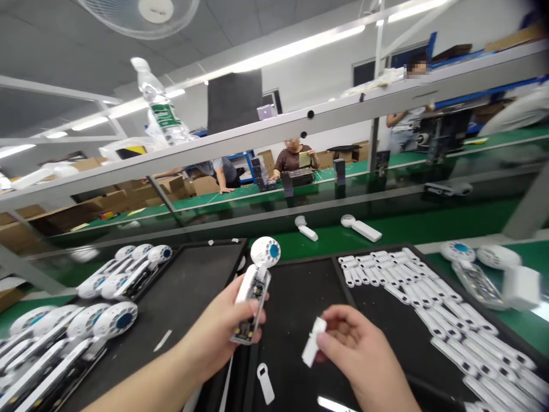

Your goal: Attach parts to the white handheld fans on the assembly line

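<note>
My left hand [223, 329] is closed around the handle of a white handheld fan body [256, 286], whose round head with a blue centre points up and whose open handle shows a circuit board. My right hand [358, 349] pinches a small white plastic cover piece [313, 341] between thumb and fingers, just right of the fan handle. Both hands hover over a black tray [295, 297]. A single white cover [265, 382] lies on the tray below them.
Several white covers [429, 303] lie in rows on the black tray at right. Fan bodies [115, 274] are stacked on the left tray, more at far right [472, 263]. Two fans [360, 227] ride the green conveyor behind. People work across the line. A water bottle [160, 106] stands on the shelf.
</note>
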### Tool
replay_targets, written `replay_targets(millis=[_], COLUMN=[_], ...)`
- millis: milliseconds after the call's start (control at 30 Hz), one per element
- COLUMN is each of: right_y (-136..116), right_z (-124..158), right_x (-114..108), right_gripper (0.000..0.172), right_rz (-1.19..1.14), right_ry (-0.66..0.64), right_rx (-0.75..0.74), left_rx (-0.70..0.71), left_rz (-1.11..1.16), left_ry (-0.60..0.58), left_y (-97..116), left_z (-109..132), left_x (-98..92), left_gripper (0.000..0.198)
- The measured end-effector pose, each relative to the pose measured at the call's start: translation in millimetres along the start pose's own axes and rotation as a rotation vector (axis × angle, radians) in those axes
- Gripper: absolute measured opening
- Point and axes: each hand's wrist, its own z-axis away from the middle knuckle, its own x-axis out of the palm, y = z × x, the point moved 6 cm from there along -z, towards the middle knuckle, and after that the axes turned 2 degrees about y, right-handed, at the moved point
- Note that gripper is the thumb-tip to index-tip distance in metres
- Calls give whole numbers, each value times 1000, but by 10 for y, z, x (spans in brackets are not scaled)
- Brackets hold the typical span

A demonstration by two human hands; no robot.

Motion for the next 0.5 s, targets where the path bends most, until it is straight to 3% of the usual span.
replay_targets(millis=[100,200,333,500], right_y=[-180,-268,-263,-98], right_z=[-43,-99,-158,-172], right_x=[227,285,255,172], right_gripper=[36,34,34,43], right_rz=[-96,-145,-101,60], right_ry=[15,34,67,129], right_rx=[38,69,48,57], left_rx=[78,83,86,146], left_rz=[-145,-214,-283,-335], left_ry=[-157,-199,-255,-356], left_y=[-46,-103,-173,-198], left_z=[-53,-86,-124,-142], left_x=[392,586,690,681], left_gripper=[90,100,105,101])
